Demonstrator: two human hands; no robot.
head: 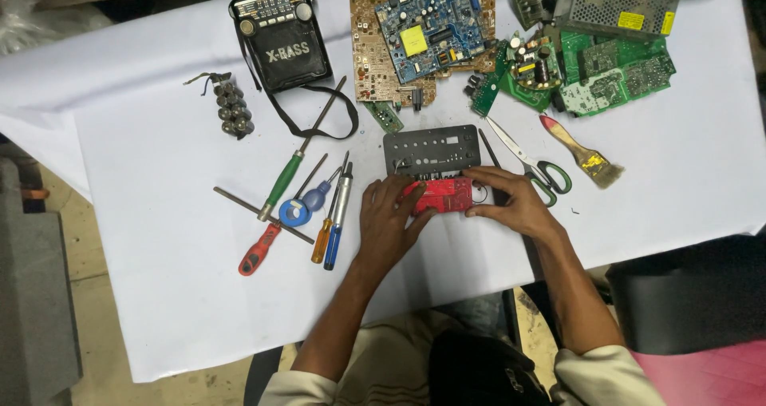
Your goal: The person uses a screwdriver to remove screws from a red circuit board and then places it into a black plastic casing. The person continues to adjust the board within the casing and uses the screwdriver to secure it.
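Here, left hand and right hand pinch the red circuit board, long axis three-to-nine o'clock; black panel at twelve.

On table: small circuit board between left hand and right hand, touching both. Panel just behind board. Screwdrivers left of left hand. Scissors and brush right of panel. Radio far left behind; stacked boards behind panel.
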